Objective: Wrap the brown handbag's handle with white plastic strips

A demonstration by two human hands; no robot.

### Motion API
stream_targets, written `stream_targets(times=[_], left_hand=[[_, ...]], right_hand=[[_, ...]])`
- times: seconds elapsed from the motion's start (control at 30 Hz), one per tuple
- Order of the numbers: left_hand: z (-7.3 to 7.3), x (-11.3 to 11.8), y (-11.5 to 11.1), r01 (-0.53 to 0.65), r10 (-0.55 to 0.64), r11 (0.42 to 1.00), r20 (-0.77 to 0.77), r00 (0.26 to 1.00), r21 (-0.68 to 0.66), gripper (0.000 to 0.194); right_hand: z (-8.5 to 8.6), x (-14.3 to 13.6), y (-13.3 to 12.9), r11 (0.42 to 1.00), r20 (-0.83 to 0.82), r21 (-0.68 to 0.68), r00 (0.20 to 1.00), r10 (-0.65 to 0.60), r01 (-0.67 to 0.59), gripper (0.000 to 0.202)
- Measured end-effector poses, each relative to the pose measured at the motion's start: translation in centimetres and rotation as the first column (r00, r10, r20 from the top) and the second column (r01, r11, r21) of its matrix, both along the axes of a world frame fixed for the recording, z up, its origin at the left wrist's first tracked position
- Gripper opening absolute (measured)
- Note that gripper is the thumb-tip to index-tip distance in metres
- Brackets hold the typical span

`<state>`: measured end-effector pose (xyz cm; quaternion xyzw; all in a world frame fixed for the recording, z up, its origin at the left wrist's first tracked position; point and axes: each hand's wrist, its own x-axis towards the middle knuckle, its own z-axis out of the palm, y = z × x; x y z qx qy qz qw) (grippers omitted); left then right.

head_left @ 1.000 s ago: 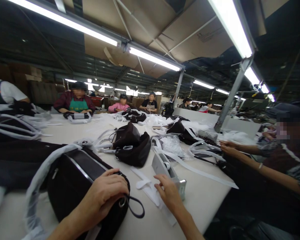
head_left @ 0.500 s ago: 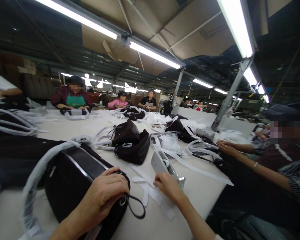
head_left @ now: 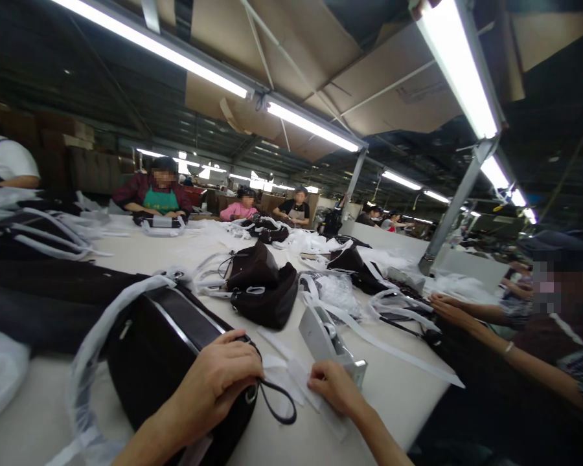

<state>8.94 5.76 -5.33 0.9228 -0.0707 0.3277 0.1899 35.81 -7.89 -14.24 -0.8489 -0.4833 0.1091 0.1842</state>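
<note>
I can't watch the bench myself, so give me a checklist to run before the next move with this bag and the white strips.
1. Left hand steadying the black bag: ok, it rests on the bag's end by the metal ring.
2. Right hand on the white strips: ok, fingers pinch one.
3. Tape dispenser within reach: ok, just beyond the right hand.
4. Loop strap free: ok, lies loose on the table.
5. Strip fully separated: cannot tell.
</note>
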Motion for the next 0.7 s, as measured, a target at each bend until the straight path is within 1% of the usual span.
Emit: stream_targets(times=[0.07, 0.13, 0.27, 0.3, 0.37, 0.43, 0.47, 0.5, 0.57, 0.63, 0.67, 0.7], left_hand=[[0.0, -0.1, 0.0, -0.004, 0.004, 1.000, -0.005, 1.000, -0.011, 0.020], [-0.2, 0.0, 0.0, -0.014, 0.014, 1.000, -0.007, 1.000, -0.023, 0.020], [-0.7, 0.1, 0.0, -0.034, 0.034, 0.997, 0.000, 0.999, -0.064, 0.022], [-0.8, 0.1, 0.0, -0.037, 0.037, 0.997, 0.001, 0.999, -0.074, 0.022], [-0.9, 0.3, -0.1, -0.043, 0.043, 0.995, 0.002, 0.999, -0.090, 0.021], [-1.0, 0.5, -0.1, -0.058, 0.058, 0.994, -0.003, 0.998, -0.097, 0.021], [-1.0, 0.7, -0.1, -0.069, 0.069, 0.993, -0.001, 0.998, -0.098, 0.021], [-1.0, 1.0, 0.0, -0.083, 0.084, 0.992, 0.003, 0.996, -0.096, 0.022], [-1.1, 1.7, 0.0, -0.119, 0.120, 0.989, 0.007, 0.993, -0.087, 0.024], [-1.1, 2.5, 0.1, -0.162, 0.164, 0.984, 0.013, 0.986, -0.075, 0.026], [-1.2, 2.9, 0.1, -0.184, 0.186, 0.980, 0.017, 0.982, -0.071, 0.026], [-1.2, 3.2, 0.1, -0.203, 0.205, 0.977, 0.019, 0.979, -0.070, 0.026]], right_hand=[[0.2, -0.2, -0.2, 1.000, 0.040, 0.026, 0.999, -0.011, 0.010, 0.015], [0.4, -0.3, -0.6, 0.998, 0.066, 0.066, 0.998, -0.021, 0.016, 0.014], [1.3, -0.2, -1.9, 0.984, 0.035, 0.177, 0.999, -0.025, 0.018, 0.011], [1.6, -0.2, -2.3, 0.980, -0.005, 0.197, 1.000, -0.023, 0.023, 0.013], [2.1, -0.5, -3.2, 0.962, -0.187, 0.273, 0.982, 0.028, 0.025, 0.017], [2.9, -1.3, -3.9, 0.918, -0.375, 0.397, 0.915, 0.151, 0.011, 0.030], [3.4, -1.9, -4.2, 0.888, -0.409, 0.460, 0.887, 0.214, -0.002, 0.034], [4.0, -2.6, -4.5, 0.853, -0.379, 0.520, 0.887, 0.263, -0.031, 0.033], [5.3, -4.1, -4.9, 0.784, -0.153, 0.604, 0.945, 0.288, -0.141, 0.029], [6.5, -5.3, -5.2, 0.719, 0.101, 0.644, 0.961, 0.259, -0.262, 0.027], [7.0, -5.6, -5.4, 0.697, 0.196, 0.649, 0.952, 0.234, -0.305, 0.024], [7.3, -5.8, -5.5, 0.688, 0.261, 0.647, 0.944, 0.203, -0.328, 0.021]])
